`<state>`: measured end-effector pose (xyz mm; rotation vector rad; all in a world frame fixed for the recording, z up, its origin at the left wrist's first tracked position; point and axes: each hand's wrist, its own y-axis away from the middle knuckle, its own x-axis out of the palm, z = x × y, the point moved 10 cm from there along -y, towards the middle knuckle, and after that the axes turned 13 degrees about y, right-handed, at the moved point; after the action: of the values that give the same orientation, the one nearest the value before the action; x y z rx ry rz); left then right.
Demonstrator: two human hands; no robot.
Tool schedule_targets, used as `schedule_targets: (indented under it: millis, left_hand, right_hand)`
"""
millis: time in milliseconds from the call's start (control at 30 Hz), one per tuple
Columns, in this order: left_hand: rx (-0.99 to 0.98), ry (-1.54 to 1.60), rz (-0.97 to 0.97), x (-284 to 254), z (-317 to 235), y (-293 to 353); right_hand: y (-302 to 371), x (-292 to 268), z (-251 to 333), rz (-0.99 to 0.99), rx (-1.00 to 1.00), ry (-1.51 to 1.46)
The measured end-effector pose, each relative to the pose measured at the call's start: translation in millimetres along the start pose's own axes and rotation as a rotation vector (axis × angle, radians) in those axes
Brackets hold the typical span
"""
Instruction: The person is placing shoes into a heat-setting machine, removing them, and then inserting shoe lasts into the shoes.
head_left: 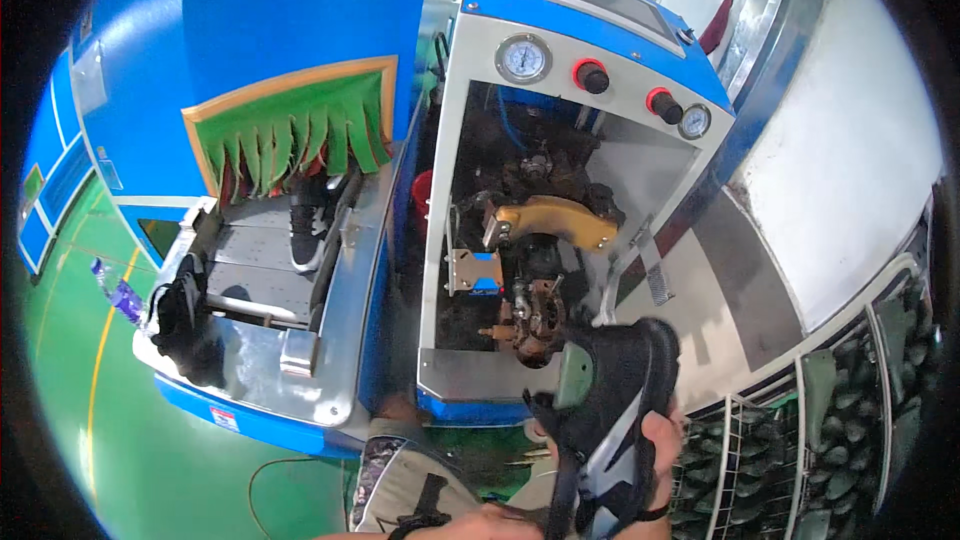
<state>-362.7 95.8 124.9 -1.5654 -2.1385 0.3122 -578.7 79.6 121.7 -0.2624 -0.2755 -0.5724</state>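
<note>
Green floor (200, 470) runs along the left and under a big blue machine (250, 50). That machine has a window hung with green flaps (300, 135), and a grey belt (255, 255) comes out from under them. One dark shoe with a white sole (308, 230) lies on the belt just below the flaps. Another dark shoe (180, 305) rests at the belt's left end, by the edge.

Next to it stands a white and blue press machine (580, 50) with two round dials, two red knobs and a red light on top. Its open front shows a gold metal arm (555, 220) and rusty metal parts (535, 315) below it.

On the right, wire racks (850, 420) hold many dark green shoe forms, packed close in rows.

The right hand (660, 450) is low in the middle right. Its grip is closed around a black shoe (620, 380) with a green form inside, held up just in front of the rusty parts and the press machine's lower edge. The shoe's black laces hang down.

The left hand (490, 523) is at the bottom edge, near the hanging laces. Only a bit of it shows, so I cannot tell if its grip is closed or loose.
</note>
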Motion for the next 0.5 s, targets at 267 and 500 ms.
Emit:
schedule_targets:
  millis: [267,500]
  left_hand:
    - [-0.392,0.520,-0.639,-128,81,-9]
    - [-0.386,0.991,-0.613,-139,117,-39]
  right_hand:
    - [-115,108,78,0.292,-0.082,0.892]
    - [-164,141,31,0.556,0.057,1.652]
